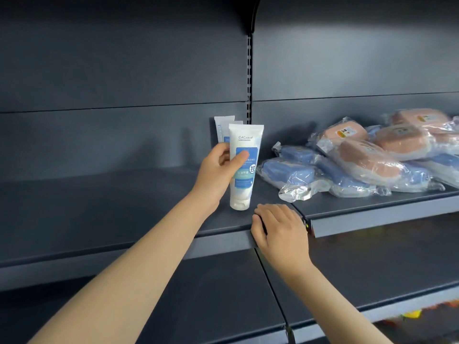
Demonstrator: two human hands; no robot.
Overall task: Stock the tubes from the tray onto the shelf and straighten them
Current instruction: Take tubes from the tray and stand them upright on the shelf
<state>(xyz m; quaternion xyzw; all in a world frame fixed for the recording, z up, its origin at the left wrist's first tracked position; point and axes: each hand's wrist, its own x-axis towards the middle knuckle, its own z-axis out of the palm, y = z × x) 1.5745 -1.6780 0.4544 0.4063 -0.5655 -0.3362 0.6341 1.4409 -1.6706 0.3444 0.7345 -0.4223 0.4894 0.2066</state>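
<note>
Left hand wrapped round the front tube, thumb laid across the blue label, fingers curled behind. Held cap-down and nearly upright, just left of the slotted upright and well forward of it, near the front edge of the shelf; cap at the board, contact not clear. Two rear tubes standing behind, left of the upright and close to the back panel, partly hidden by the held one. Right hand forward of the upright, at the shelf's front lip where two boards meet: fingers bent over the top, thumb down the front face, pinching the edge. Right of the upright, a heap of wrapped packets, blue and pink, in clear film. Lower down from the upright, a dark grey lower shelf.
</note>
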